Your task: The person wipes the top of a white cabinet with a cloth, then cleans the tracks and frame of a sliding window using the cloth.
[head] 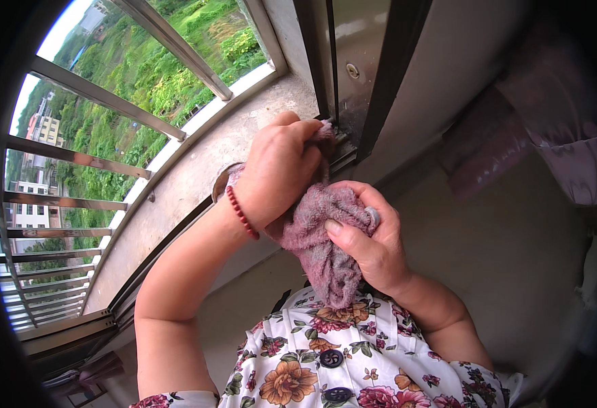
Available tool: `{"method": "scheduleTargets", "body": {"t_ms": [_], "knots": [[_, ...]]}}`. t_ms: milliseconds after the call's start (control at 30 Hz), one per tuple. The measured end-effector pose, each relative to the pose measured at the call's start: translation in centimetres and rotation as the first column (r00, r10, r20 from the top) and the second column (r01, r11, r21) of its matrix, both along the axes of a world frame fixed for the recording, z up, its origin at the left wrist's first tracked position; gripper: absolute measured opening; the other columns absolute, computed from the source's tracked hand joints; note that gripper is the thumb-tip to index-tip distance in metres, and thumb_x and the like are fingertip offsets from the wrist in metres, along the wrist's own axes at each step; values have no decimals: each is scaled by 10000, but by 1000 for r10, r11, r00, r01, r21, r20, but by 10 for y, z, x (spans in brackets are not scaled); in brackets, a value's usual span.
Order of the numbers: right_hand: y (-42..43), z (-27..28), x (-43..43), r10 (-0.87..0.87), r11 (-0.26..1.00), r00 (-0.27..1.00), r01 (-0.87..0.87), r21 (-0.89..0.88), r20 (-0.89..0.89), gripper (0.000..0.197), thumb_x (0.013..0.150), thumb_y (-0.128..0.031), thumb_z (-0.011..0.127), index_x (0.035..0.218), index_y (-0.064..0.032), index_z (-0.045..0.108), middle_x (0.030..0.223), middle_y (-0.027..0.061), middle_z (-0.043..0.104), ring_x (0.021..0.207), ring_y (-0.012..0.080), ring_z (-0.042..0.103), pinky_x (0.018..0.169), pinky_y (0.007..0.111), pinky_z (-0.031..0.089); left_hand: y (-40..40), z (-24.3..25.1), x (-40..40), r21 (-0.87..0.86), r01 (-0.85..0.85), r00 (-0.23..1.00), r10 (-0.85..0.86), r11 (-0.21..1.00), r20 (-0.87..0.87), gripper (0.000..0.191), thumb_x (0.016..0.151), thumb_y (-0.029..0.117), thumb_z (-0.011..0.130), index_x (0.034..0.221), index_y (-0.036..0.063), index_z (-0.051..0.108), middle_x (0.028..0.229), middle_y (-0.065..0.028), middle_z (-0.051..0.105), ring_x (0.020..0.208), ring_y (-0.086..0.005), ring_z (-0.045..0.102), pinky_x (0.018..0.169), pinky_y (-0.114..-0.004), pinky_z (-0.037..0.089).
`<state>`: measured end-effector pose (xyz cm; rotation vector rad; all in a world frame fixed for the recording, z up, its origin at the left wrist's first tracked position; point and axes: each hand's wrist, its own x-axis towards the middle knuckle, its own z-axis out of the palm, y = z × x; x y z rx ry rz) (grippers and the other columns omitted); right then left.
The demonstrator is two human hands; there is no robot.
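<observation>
A crumpled pink-and-grey terry cloth (329, 239) hangs between my two hands. My left hand (283, 163), with a red bead bracelet (241, 213) at its wrist, pinches one end of the cloth at the corner where the window track (343, 159) meets the upright metal frame (362, 71). Its fingertips are partly hidden by the cloth. My right hand (369, 234) grips the bunched middle of the cloth, thumb on top. The cloth's lower end dangles before my floral shirt.
Beyond the track lies a concrete sill (196, 166), bounded by a metal window grille (150, 115) with greenery and buildings outside. A wall (431, 97) stands to the right of the frame. Pinkish fabric (568, 127) hangs at the far right, above the floor (502, 265).
</observation>
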<state>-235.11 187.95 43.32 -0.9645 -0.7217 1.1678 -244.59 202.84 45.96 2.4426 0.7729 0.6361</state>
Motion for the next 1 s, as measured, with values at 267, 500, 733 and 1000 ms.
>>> {"method": "scheduleTargets", "body": {"t_ms": [267,500,733,1000], "knots": [[3,-2,6,-8,1000,999,7,-28,-35,335,830,-57,620,1137,24,515,991,47,616,889,74,568,821,247,476,11,-12,13,63,191,972,-179,980,-152,273,738,10,596,1007,-6,640,874,-189,573,806,-354,592,733,-405,491],[7,-3,10,19,999,1000,-18,-40,16,320,818,-72,621,1109,26,530,975,40,617,887,74,567,822,255,477,19,-5,14,32,253,949,-242,967,-201,201,706,36,593,894,27,665,881,-157,582,858,-337,588,763,-408,501],[12,-2,6,31,999,999,-32,-41,-34,293,818,-79,625,1081,20,541,960,35,618,877,73,565,819,252,475,24,-3,20,86,209,922,-167,974,-350,186,761,105,555,888,44,677,897,-153,639,806,-323,638,748,-404,524],[22,13,-11,214,974,963,-223,-37,-164,308,835,-74,612,1118,13,528,962,22,614,863,60,566,804,238,480,44,25,-52,-168,-299,903,222,939,-367,191,733,64,487,804,-65,608,653,-167,597,600,-233,572,605,-337,475]]}}
